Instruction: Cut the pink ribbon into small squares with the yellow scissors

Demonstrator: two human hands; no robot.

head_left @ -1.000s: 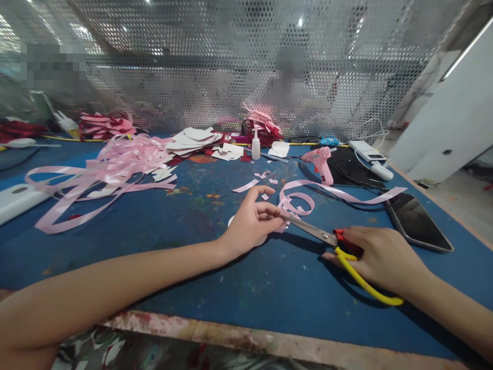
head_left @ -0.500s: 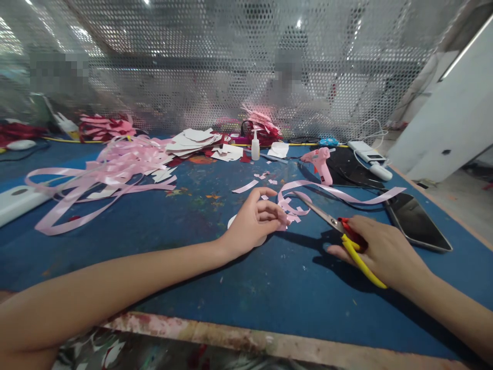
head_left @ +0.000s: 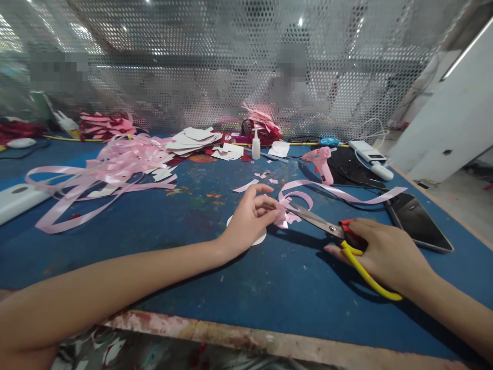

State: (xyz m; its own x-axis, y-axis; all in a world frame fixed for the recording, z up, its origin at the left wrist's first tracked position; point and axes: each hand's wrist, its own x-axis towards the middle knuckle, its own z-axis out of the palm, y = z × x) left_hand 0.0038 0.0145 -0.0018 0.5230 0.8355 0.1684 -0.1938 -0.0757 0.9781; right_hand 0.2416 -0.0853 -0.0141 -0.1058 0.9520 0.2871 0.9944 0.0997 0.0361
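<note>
My left hand pinches the end of a pink ribbon, fingers curled. A white paper piece lies partly hidden beneath that hand. The ribbon loops round on the table and runs off to the right, reaching over the phone. In my right hand are scissors with one red and one yellow handle. Their blades point left, with the tips at the ribbon close to my left fingertips. Small pink ribbon scraps lie just beyond those fingertips.
A pink glue gun and a dark phone lie to the right. At the back left is a heap of pink ribbon, beside stacked white paper pieces. A small white bottle stands behind. A perforated metal screen closes off the far side.
The scissors have moved left and their tips have come up to the ribbon near my left fingers. The yellow handle has swung outward. My left hand has shifted slightly, showing more white paper.
</note>
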